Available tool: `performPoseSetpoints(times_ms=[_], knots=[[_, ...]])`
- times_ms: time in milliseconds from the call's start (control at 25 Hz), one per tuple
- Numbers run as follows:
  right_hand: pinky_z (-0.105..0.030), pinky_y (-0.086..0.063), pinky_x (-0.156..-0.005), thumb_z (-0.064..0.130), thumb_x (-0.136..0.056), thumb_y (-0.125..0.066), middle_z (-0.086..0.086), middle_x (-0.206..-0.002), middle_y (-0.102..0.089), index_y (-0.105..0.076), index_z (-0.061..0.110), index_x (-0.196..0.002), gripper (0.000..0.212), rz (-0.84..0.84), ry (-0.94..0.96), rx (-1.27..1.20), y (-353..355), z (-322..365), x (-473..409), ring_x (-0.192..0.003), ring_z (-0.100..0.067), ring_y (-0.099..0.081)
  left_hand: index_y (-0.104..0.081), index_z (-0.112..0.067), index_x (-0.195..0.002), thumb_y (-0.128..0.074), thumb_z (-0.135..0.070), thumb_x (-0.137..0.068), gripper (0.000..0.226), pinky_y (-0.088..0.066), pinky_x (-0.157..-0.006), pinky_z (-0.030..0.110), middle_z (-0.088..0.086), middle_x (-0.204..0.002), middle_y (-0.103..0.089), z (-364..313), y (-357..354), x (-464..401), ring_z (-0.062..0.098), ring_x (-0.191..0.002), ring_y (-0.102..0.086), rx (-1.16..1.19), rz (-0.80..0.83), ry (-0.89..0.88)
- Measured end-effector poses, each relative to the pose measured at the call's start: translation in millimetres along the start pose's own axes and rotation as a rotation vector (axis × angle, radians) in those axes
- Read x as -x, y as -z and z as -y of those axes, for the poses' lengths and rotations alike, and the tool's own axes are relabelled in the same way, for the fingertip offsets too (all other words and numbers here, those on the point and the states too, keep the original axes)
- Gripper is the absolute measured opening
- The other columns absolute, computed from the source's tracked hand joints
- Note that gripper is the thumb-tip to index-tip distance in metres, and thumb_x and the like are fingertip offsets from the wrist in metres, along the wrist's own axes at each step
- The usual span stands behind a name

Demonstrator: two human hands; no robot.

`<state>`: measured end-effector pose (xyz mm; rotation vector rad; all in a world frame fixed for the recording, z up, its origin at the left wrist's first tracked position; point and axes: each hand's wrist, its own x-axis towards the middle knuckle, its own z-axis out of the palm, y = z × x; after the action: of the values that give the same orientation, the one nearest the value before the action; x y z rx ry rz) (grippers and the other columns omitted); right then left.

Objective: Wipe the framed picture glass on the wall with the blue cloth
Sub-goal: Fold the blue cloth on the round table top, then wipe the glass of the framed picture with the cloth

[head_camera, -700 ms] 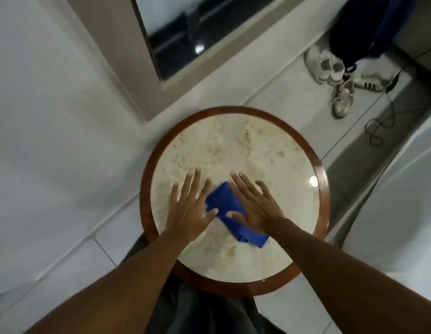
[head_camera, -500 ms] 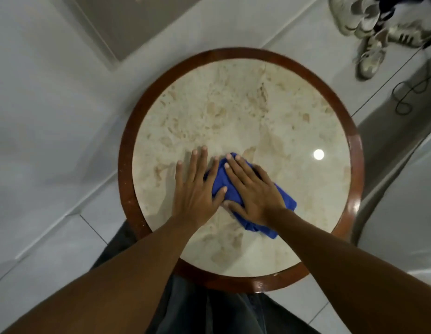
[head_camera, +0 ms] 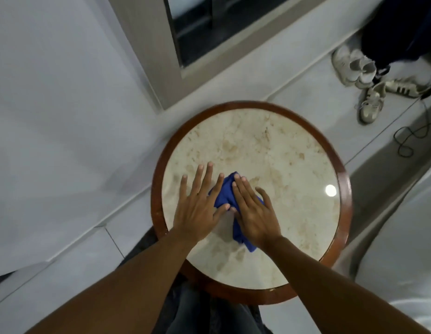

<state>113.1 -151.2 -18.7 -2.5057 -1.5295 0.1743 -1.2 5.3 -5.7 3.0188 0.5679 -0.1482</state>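
The view has lifted since half a second ago: the framed picture (head_camera: pixel 192 32) on the wall shows again at the top, its grey frame and dark glass above the far edge of the counter (head_camera: pixel 159 189). Before, only the round counter filled the view. I judge the person is starting to look toward the wall, so the pick-up is near its end.

The counter is round, with pale stone inside a brown wooden rim. Some shoes (head_camera: pixel 354 71) and a black cable (head_camera: pixel 409 138) lie on the floor beyond its right edge.

The blue cloth (head_camera: pixel 225 196) lies on the counter, a little toward the near-left edge from the centre. It is more bunched now than a moment ago, narrower and gathered under the palms.

The left hand (head_camera: pixel 200 208) lies flat with fingers spread, its thumb and forefinger touching the cloth's left side; its grip is open. The right hand (head_camera: pixel 254 210) presses on top of the cloth with fingers extended; it is not yet closed around it.

No wiping of the glass has begun. The cloth must first be lifted.
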Motion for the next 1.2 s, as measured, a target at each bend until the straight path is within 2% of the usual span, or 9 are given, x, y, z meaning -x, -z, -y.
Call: performPoseSetpoints(times_ms=[160,280,360,480,720,840,960,1080,1200], knots=[[-0.038,-0.018,-0.119,0.04,-0.106,-0.031,-0.009,-0.162,-0.021,-0.029,0.008,-0.153,0.057,-0.152,0.084,-0.058,121.5,48.5,-34.3,-0.15,-0.02,-0.018,-0.012,-0.02,-0.16,-0.02,-0.071,-0.097,0.081,-0.014,-0.121,0.06,0.014,-0.169,-0.009,25.7,141.5,11.9,0.034,-0.155,-0.009,-0.068,-0.15,0.067],[-0.034,-0.01,-0.122,0.04,-0.107,-0.024,-0.007,-0.164,-0.015,-0.018,0.009,-0.155,0.058,-0.331,0.164,-0.136,230.6,100.5,-73.6,-0.15,-0.02,-0.015,-0.012,-0.023,-0.16,-0.02,-0.074,-0.096,0.083,-0.018,-0.121,0.061,0.013,-0.168,-0.012,56.6,273.9,22.2,0.035,-0.155,-0.008,-0.133,-0.314,0.127],[-0.036,-0.014,-0.12,0.039,-0.107,-0.023,-0.007,-0.164,-0.014,-0.01,0.012,-0.157,0.058,-0.473,0.255,-0.214,303.8,142.3,-106.5,-0.151,-0.021,-0.015,-0.006,-0.024,-0.161,-0.02,-0.074,-0.096,0.083,-0.012,-0.121,0.058,0.012,-0.169,-0.008,84.8,360.3,33.7,0.033,-0.156,-0.002,-0.187,-0.452,0.154],[-0.037,-0.021,-0.118,0.039,-0.107,-0.022,-0.008,-0.162,-0.023,-0.017,0.008,-0.155,0.057,-0.657,0.387,-0.304,405.1,211.0,-158.5,-0.15,-0.021,-0.019,-0.003,-0.024,-0.161,-0.018,-0.072,-0.098,0.08,-0.007,-0.121,0.056,0.011,-0.169,-0.005,128.3,482.6,51.7,0.031,-0.156,0.0,-0.277,-0.652,0.21],[-0.032,-0.013,-0.119,0.039,-0.107,-0.02,-0.006,-0.162,-0.024,-0.024,0.007,-0.153,0.056,-0.993,0.58,-0.456,584.5,356.3,-221.8,-0.15,-0.018,-0.017,-0.004,-0.025,-0.16,-0.013,-0.066,-0.101,0.073,-0.006,-0.122,0.054,0.012,-0.169,-0.003,198.1,690.5,117.2,0.029,-0.156,0.003,-0.464,-0.978,0.292],[-0.032,-0.012,-0.119,0.039,-0.106,-0.022,-0.006,-0.163,-0.021,-0.023,0.009,-0.154,0.057,-1.127,0.618,-0.49,654.2,419.7,-241.0,-0.151,-0.018,-0.015,-0.007,-0.024,-0.161,-0.015,-0.071,-0.098,0.078,-0.004,-0.123,0.054,0.012,-0.17,-0.001,235.9,767.5,154.4,0.029,-0.156,0.002,-0.571,-1.075,0.355],[-0.031,-0.014,-0.119,0.041,-0.105,-0.023,-0.006,-0.164,-0.018,-0.023,0.009,-0.154,0.059,-1.194,0.657,-0.522,697.8,474.6,-253.9,-0.151,-0.018,-0.014,-0.006,-0.024,-0.161,-0.012,-0.075,-0.095,0.084,-0.004,-0.123,0.057,0.011,-0.17,0.004,278.3,820.4,189.0,0.03,-0.156,0.004,-0.638,-1.095,0.455],[-0.038,-0.023,-0.116,0.035,-0.103,-0.03,-0.008,-0.162,-0.021,-0.027,0.007,-0.153,0.058,-1.222,0.64,-0.453,694.4,510.7,-267.9,-0.15,-0.022,-0.019,-0.01,-0.022,-0.161,-0.018,-0.078,-0.092,0.089,-0.011,-0.122,0.061,0.012,-0.17,0.004,313.7,838.3,209.8,0.032,-0.156,0.003,-0.655,-1.08,0.521],[-0.033,-0.024,-0.113,0.041,-0.103,-0.026,-0.01,-0.158,-0.029,-0.03,0.008,-0.15,0.058,-1.227,0.6,-0.416,667.3,533.3,-280.9,-0.148,-0.018,-0.021,-0.017,-0.022,-0.16,-0.031,-0.084,-0.086,0.098,-0.011,-0.122,0.06,0.011,-0.17,-0.005,333.7,834.8,212.0,0.033,-0.156,-0.006,-0.705,-1.079,0.467]])
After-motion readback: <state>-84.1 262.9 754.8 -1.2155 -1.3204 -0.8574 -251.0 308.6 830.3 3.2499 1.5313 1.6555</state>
